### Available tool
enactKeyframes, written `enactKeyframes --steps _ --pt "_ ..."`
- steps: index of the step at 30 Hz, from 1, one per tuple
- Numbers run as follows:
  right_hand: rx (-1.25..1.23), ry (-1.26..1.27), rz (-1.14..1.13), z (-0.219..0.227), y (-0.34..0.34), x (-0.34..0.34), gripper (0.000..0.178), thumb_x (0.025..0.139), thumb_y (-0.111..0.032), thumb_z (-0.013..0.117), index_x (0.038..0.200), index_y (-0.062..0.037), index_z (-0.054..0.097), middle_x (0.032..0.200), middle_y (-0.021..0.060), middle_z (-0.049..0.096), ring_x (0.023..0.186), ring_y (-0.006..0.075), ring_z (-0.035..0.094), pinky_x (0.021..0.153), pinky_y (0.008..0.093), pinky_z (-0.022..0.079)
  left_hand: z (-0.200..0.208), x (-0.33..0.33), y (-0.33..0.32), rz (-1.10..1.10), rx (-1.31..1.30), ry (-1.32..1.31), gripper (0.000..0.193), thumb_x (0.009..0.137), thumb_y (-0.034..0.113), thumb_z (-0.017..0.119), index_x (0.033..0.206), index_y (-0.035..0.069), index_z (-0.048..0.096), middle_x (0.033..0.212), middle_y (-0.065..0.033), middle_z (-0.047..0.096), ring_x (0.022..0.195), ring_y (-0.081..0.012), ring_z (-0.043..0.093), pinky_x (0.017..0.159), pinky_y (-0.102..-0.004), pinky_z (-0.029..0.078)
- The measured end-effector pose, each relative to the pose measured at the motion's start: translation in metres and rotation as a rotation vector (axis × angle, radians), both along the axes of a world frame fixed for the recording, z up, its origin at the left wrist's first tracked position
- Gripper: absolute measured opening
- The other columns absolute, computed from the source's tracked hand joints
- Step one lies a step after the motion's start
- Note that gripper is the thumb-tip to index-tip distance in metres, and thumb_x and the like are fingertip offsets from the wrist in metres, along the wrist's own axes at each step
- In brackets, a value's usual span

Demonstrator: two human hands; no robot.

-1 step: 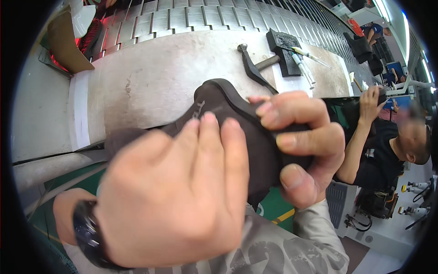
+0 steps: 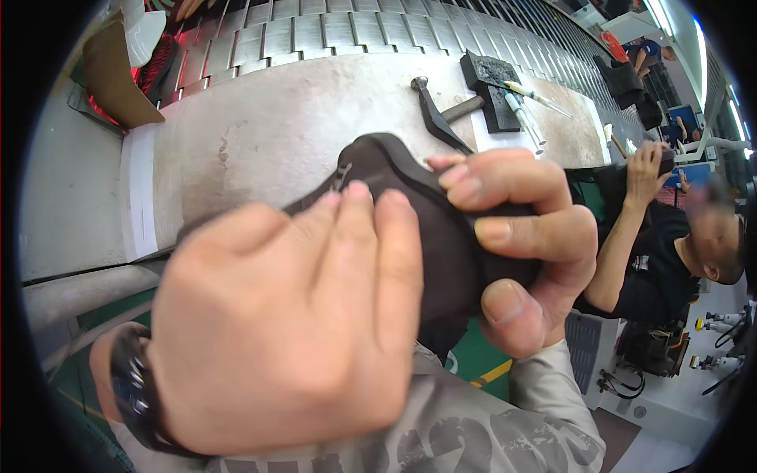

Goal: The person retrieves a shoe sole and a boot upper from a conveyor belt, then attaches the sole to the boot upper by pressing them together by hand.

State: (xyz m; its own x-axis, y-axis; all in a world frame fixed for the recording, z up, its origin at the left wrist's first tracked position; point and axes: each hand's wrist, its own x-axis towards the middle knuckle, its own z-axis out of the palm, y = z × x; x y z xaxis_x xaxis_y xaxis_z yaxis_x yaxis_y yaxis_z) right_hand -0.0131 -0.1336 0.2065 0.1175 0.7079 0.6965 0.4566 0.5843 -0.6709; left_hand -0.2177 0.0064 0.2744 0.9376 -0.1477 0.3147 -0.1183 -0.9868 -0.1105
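Note:
A dark brown shoe [image 2: 441, 256] is held up in front of me, its thick sole edge running down its right side. My right hand [image 2: 528, 244] is closed around that sole side, fingers bent over the edge and thumb below. My left hand [image 2: 292, 323] lies over the upper, its fingers stretched out and their tips touching the surface near a small light mark. The left thumb is out of sight, and the hand hides much of the shoe. Beyond the shoe, a hammer [image 2: 432, 110] rests on the worktable [image 2: 260, 130].
Several syringe-like tubes [image 2: 524, 118] lie by a black block [image 2: 498, 98] at the back right. Behind the table runs a slatted metal conveyor [image 2: 315, 31]. A cardboard piece [image 2: 114, 79] stands at the far left. At the right, another person [image 2: 646, 244] holds a dark item.
My left hand has shifted slightly left over the shoe. My right hand keeps its hold, almost unmoved. The other person's raised hand has moved a little.

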Motion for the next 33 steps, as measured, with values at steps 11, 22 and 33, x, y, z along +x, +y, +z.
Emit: enactKeyframes --steps 11,22,33 --pt "0.001 -0.242 0.017 -0.117 0.054 -0.031 0.089 0.074 -0.027 0.096 0.149 0.0003 0.058 0.161 0.0339 0.049 0.15 0.0519 0.05 0.127 0.0648 0.033 -0.149 -0.069 0.062 0.29 -0.073 -0.229 0.038 0.095 0.013 0.065 0.131 0.008 0.078 0.137 -0.0088 0.078 0.131 -0.0253 0.072 0.116 -0.0459 0.048" --pt "-0.215 -0.869 -0.124 -0.086 0.067 -0.007 0.085 0.068 -0.043 0.09 0.143 -0.006 0.07 0.15 0.0168 0.066 0.141 0.0362 0.062 0.13 0.0664 0.024 -0.227 -0.028 -0.017 0.641 -0.43 -0.581 0.11 0.088 0.075 0.075 0.161 -0.002 0.043 0.162 -0.0303 0.051 0.153 -0.0468 0.047 0.134 -0.0611 0.009" --pt "-0.103 -0.876 0.201 -0.068 0.113 0.002 0.06 0.062 -0.007 0.081 0.121 0.0 0.076 0.114 0.0127 0.068 0.099 0.0305 0.067 0.102 0.056 0.053 -0.212 -0.027 0.0 0.647 -0.546 -0.508 0.096 0.085 0.049 0.087 0.156 -0.002 0.049 0.157 -0.03 0.056 0.151 -0.0489 0.05 0.133 -0.0655 0.01"
